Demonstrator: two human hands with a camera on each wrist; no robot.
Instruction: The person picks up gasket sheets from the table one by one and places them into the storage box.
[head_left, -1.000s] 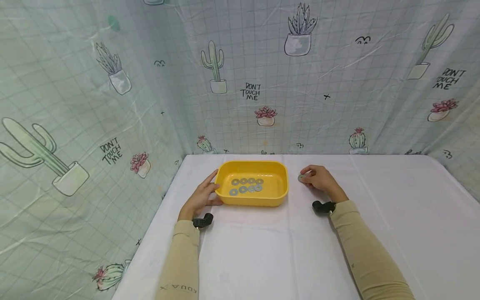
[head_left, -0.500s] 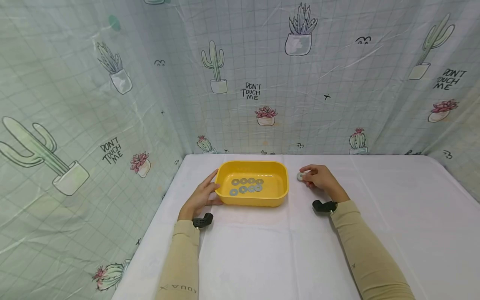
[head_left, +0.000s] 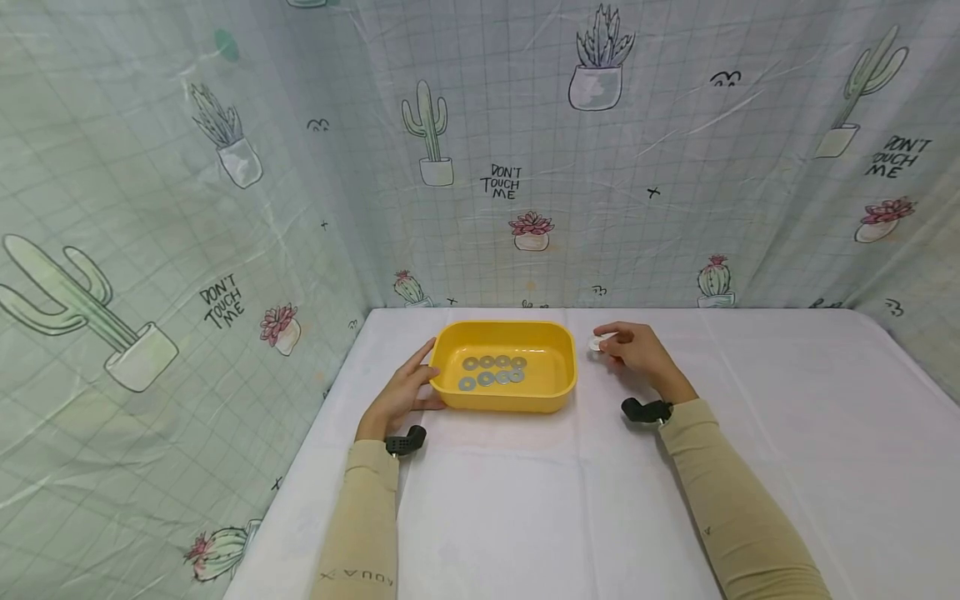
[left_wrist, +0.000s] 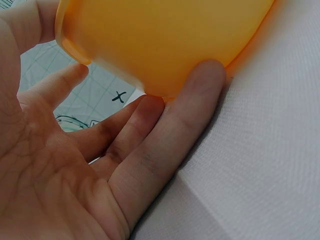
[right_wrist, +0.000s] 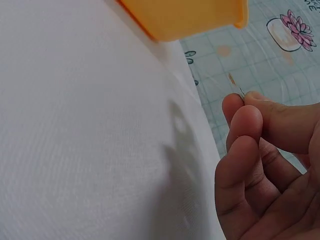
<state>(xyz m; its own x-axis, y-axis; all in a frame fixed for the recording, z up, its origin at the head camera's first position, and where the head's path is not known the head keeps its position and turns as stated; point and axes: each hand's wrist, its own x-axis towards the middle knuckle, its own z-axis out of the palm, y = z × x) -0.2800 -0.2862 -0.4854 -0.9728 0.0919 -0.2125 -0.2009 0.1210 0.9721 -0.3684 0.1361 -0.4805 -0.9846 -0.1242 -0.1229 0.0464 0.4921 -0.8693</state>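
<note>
A shallow yellow plastic tray [head_left: 504,402] sits on the white-covered table. Several flat grey metal washers [head_left: 486,378] lie inside it in two rows toward its left half. My left hand [head_left: 397,397] grips the tray's left end, one fingertip over the rim; in the left wrist view its fingers spread around the yellow wall [left_wrist: 165,45]. To the right of the tray, my right hand [head_left: 633,350] pinches one washer [head_left: 597,342] between thumb and fingertips. The right wrist view shows that washer [right_wrist: 236,84] edge-on, raised over the table with a hand shadow below.
A white cloth [head_left: 495,500] covers the table. Behind and to the left hang curtains [head_left: 465,242] printed with cacti, close to the table's far edge. Black wrist cameras [head_left: 647,412] sit on both wrists.
My right hand has lifted the washer slightly and moved it a little left, toward the tray; the washer has tilted and looks brighter. The left hand and tray stay put.
</note>
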